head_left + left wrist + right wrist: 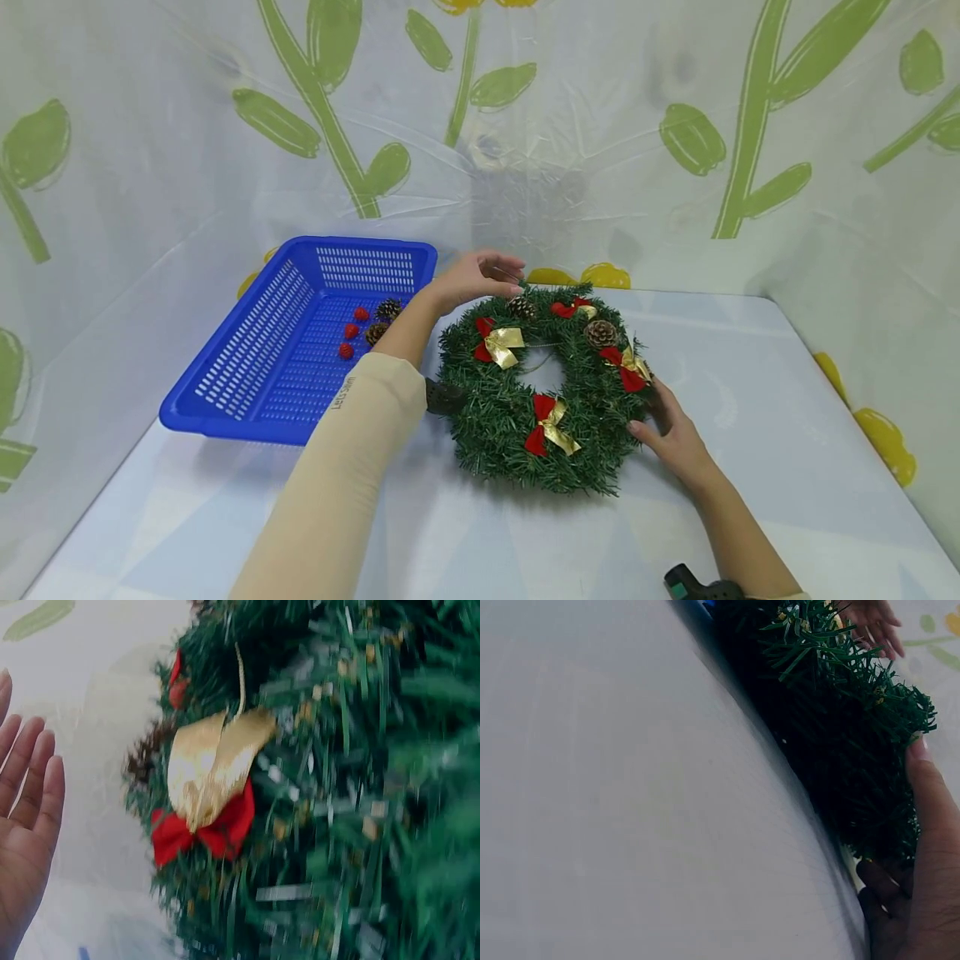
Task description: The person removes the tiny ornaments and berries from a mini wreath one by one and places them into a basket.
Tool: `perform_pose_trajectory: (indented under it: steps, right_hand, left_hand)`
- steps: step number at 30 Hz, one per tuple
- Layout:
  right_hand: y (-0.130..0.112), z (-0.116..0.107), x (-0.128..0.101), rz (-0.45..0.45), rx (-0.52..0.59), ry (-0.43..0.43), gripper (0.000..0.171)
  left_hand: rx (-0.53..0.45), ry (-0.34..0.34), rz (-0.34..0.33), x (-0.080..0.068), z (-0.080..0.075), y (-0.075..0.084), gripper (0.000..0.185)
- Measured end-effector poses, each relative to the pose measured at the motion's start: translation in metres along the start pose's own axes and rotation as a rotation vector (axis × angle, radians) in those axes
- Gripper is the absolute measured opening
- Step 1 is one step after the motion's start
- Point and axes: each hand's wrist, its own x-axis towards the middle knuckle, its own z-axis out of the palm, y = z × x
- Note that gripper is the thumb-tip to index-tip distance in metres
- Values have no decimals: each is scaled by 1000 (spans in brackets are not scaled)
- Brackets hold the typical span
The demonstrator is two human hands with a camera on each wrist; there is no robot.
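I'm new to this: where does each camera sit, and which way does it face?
Head: worn on the head, facing forward and down at the wreath and blue basket; left hand, right hand and both arms show.
Left wrist: on that wrist, facing a red-and-gold bow; left hand shows.
Right wrist: on that wrist, facing the wreath's side beside the table; both hands show.
Head and right wrist share both hands.

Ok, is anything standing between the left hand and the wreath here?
Nothing visible. The left hand is by the wreath's far left edge, and the left wrist view shows only a gap between them. The basket sits off to the left, out of that gap.
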Motion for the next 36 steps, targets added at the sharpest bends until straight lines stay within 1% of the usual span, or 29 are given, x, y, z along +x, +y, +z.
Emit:
perform_pose_trajectory:
  steps: [5, 11, 18, 21, 24, 27, 32, 36]
  right_hand:
    - [-2, 0, 0, -10, -4, 7, 79]
    - [-3, -1, 0, -3, -11, 10, 79]
    - [-4, -2, 0, 16, -21, 8, 80]
    - [-4, -2, 1, 20, -21, 7, 80]
    - [-4, -2, 1, 17, -11, 9, 80]
    - [-3, -1, 0, 11, 2, 1, 79]
    - [-4, 0, -1, -4, 9, 4, 79]
    - [-3, 1, 0, -14, 7, 10, 78]
  left_hand:
    - [7, 6, 26, 8, 16, 5, 46]
    - [17, -4, 20, 18, 37, 7, 45]
    - [-25, -41, 32, 26, 58, 1, 47]
    - [-23, -38, 48, 28, 67, -2, 49]
    - [-46, -28, 54, 30, 78, -5, 52]
    - [-60, 7, 46, 32, 90, -7, 53]
    - [-60, 116, 28, 34, 114, -6, 53]
    - [-32, 186, 12, 35, 131, -9, 57]
